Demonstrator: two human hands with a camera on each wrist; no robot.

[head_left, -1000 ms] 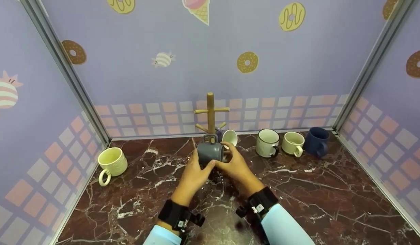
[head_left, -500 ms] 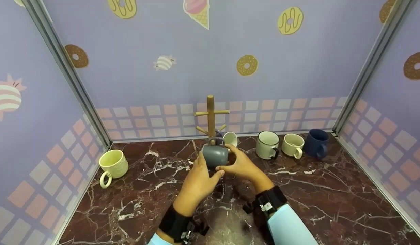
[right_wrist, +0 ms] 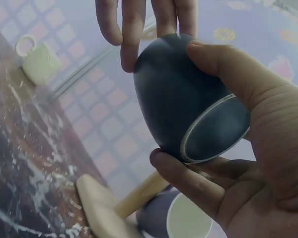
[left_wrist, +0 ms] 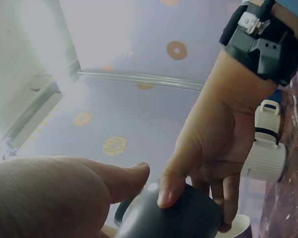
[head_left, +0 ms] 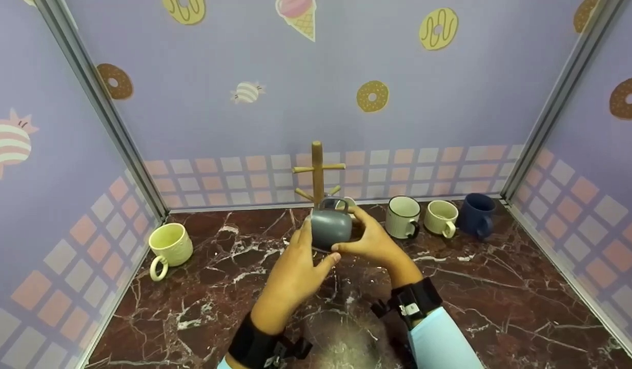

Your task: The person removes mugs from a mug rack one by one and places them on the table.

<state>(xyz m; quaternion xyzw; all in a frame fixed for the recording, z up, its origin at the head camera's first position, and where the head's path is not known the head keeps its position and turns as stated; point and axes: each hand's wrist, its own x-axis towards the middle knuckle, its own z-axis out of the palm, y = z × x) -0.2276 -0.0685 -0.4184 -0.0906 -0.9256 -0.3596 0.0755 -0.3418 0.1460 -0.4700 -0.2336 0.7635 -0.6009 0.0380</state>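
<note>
In the head view a dark grey mug [head_left: 332, 229] is held on its side in the air, handle up, before a wooden mug tree [head_left: 317, 169]. My right hand [head_left: 374, 243] grips it, thumb in front and fingers round the right end. Straight fingers of my left hand [head_left: 295, 271] touch its left side; the left thumb reaches below it. The right wrist view shows the mug's pale-edged round end [right_wrist: 216, 130] beside my right palm. A purple mug with a cream inside [right_wrist: 188, 218] is by the tree's base [right_wrist: 97, 208], mostly hidden in the head view.
A yellow-green mug [head_left: 170, 245] stands at the left wall. On the right stand a ribbed white mug with a black handle [head_left: 403, 218], a small cream mug [head_left: 441, 218] and a navy mug [head_left: 476, 215]. Patterned walls [head_left: 233, 123] enclose the marble-look tabletop [head_left: 203, 307].
The grey mug has moved right and slightly nearer the right hand, and its handle has turned to lean right. The left thumb has come off the mug's front. Other mugs stay put.
</note>
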